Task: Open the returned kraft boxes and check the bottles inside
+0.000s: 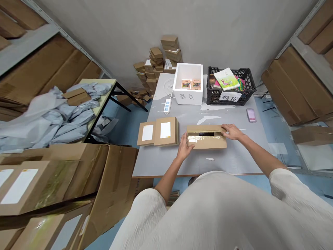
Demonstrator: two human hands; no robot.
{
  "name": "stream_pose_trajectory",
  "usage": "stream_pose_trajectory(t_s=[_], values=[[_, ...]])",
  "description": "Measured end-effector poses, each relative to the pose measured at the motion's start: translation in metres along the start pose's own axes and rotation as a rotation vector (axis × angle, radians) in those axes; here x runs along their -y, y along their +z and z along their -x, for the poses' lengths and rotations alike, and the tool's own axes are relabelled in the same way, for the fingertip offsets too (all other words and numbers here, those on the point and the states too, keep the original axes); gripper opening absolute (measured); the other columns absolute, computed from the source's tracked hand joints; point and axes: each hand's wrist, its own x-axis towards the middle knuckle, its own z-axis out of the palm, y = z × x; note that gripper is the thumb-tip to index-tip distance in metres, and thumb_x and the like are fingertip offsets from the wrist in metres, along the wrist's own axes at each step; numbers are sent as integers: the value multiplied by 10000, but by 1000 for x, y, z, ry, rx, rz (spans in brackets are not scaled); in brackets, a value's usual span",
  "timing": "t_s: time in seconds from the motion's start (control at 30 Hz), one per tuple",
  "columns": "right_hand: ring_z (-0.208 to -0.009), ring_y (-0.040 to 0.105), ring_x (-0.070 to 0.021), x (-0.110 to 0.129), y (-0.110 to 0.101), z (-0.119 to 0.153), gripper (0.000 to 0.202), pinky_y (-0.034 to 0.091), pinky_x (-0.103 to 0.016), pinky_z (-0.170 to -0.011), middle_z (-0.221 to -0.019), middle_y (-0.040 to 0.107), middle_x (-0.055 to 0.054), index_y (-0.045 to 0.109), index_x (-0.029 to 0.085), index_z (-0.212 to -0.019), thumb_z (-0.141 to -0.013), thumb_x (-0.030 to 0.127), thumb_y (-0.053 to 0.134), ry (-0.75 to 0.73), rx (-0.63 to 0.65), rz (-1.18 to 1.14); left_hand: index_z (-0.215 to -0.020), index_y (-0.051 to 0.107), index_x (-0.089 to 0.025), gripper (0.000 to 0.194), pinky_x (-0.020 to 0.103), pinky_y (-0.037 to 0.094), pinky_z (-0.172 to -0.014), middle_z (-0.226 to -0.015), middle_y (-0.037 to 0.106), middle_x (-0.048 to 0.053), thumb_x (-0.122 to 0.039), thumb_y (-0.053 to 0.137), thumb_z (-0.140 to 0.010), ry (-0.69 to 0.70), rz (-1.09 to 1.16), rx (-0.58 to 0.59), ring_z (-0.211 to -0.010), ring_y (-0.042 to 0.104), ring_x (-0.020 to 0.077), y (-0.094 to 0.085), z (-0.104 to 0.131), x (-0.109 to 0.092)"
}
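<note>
A long cardboard box (206,143) lies on the grey table (161,163) in front of me, its top flaps parted by a narrow gap with something dark inside. Shiny tape runs along the flap edge. My left hand (185,147) grips the box's left end, thumb on the near flap and fingers along the side. At the right end, my right hand (231,132) holds the far corner, its fingertips on the flap. To the left of the box, two stacks of flat cartons (161,138) with white labels sit side by side.
At the table's back are a white foam box (187,97), a black crate (247,95) with books, and a power strip (167,106). A pink object (251,115) lies right. Large cartons (119,173) stand left; a side table (104,100) holds grey bags.
</note>
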Motion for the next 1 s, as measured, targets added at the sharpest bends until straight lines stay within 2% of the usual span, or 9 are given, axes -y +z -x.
stream_pose_trajectory(t_s=[0.13,0.23,0.3,0.4,0.5,0.57,0.67,0.83,1.0], values=[[-1014,718,-300,-6,-15,-25,502,533,-406,-949,-1062,806,-91,723,237,-1144,-1076,615,400,236,-92,-192,-1740,182,-253,1008,590,419,-1263,-1707,435,204,-505,751,-948,-35,5,34,-1587,438,386,-1,3,1],[-855,708,-275,-14,-13,-54,511,537,-361,-832,-878,776,-72,660,225,-1057,-1038,697,464,494,-136,-330,-1700,316,-245,870,589,388,-1291,-1704,450,188,-496,719,-971,0,-48,56,-1605,417,380,-2,3,3],[-855,702,-282,-18,-7,-71,485,538,-364,-822,-878,766,-85,631,220,-1068,-1002,693,543,659,-149,-352,-1681,358,-258,803,588,389,-1293,-1709,451,173,-484,695,-988,23,-71,61,-1611,411,370,-3,3,4],[-977,690,-316,-20,6,-87,487,550,-403,-873,-1075,751,-142,623,216,-1133,-932,659,647,792,-234,-264,-1675,369,-269,766,582,398,-1290,-1706,459,160,-472,674,-1002,36,-83,66,-1602,425,359,-3,4,3],[-1117,648,-334,-16,15,-91,364,538,-438,-980,-1255,689,-179,663,216,-1123,-945,532,626,661,-294,-141,-1673,370,-266,755,577,406,-1280,-1692,471,162,-472,664,-1008,40,-79,70,-1580,448,356,-3,5,2],[-1168,620,-336,-11,17,-89,277,512,-451,-1048,-1239,686,-172,700,218,-1093,-983,421,549,479,-255,-89,-1674,370,-272,756,580,420,-1260,-1680,478,162,-474,663,-1008,39,-78,74,-1565,459,362,-3,4,2],[-1193,603,-358,-1,17,-82,322,494,-489,-1081,-1208,696,-173,743,219,-1123,-1018,382,487,304,-162,-18,-1660,405,-283,761,591,414,-1244,-1632,514,162,-474,697,-984,51,-113,80,-1527,479,377,-6,-3,1],[-1314,558,-404,10,12,-68,383,472,-535,-1123,-1445,619,-186,757,222,-1212,-1025,464,527,249,-13,75,-1554,562,-274,691,592,383,-1247,-1445,605,147,-497,757,-930,88,-207,38,-1423,529,379,-20,-17,-10],[-1366,514,-440,10,8,-63,462,461,-595,-1137,-1577,533,-197,721,204,-1309,-1002,505,553,240,73,80,-1350,709,-270,387,526,431,-1222,-1159,721,99,-471,493,-1099,204,-187,-47,-1183,657,292,-40,-3,-34]])
